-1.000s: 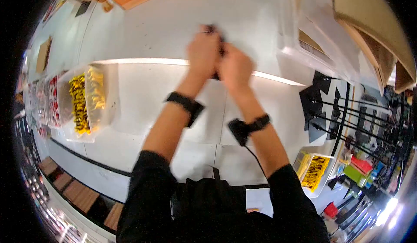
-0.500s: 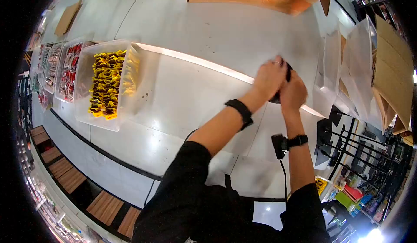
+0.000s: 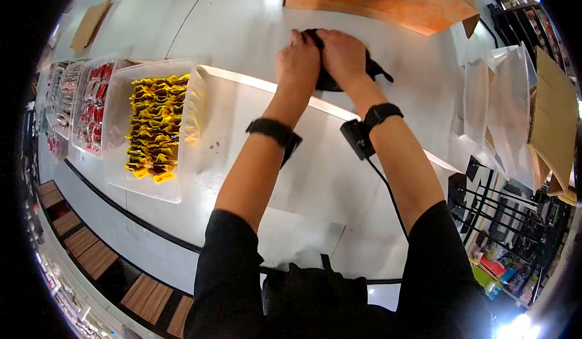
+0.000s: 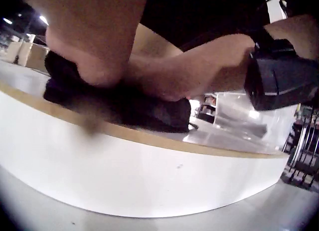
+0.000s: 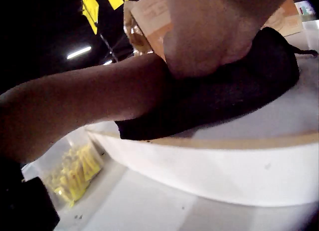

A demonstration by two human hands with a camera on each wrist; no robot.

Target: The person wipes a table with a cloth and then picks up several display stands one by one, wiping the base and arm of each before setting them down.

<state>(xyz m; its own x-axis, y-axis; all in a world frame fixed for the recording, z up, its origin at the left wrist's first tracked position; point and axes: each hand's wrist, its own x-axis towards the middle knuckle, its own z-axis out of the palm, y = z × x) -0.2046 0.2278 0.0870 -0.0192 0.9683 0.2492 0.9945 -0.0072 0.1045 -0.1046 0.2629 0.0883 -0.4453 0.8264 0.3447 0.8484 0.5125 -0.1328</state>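
A soft black pouch-like fabric thing (image 3: pixel 327 83) with a short cord at one end lies on the white upper surface, close behind its raised edge. My left hand (image 3: pixel 299 60) grips its left part with curled fingers. Beside it my right hand (image 3: pixel 344 54) holds the same fabric, knuckles up, and the cord end sticks out to the right. In the left wrist view, the black pouch (image 4: pixel 139 109) sags under both hands along the wooden-topped edge. The right wrist view shows the pouch (image 5: pixel 224 96) stretched below my right hand (image 5: pixel 209 41); fingertips are hidden.
A clear bin (image 3: pixel 188 133) of yellow packets stands at left, beside bins of red packets (image 3: pixel 97 105). An orange cardboard box (image 3: pixel 376 2) sits at the back. Clear bins (image 3: pixel 479 96) and cardboard (image 3: pixel 555 120) stand at right, above a black rack (image 3: pixel 485 208). A white ledge (image 3: pixel 242 79) crosses the surface.
The head view has swung, moving the bins rightward. Both hands, earlier bunched together on the dark thing, are now further apart and nearer the orange box, with more of the black fabric showing.
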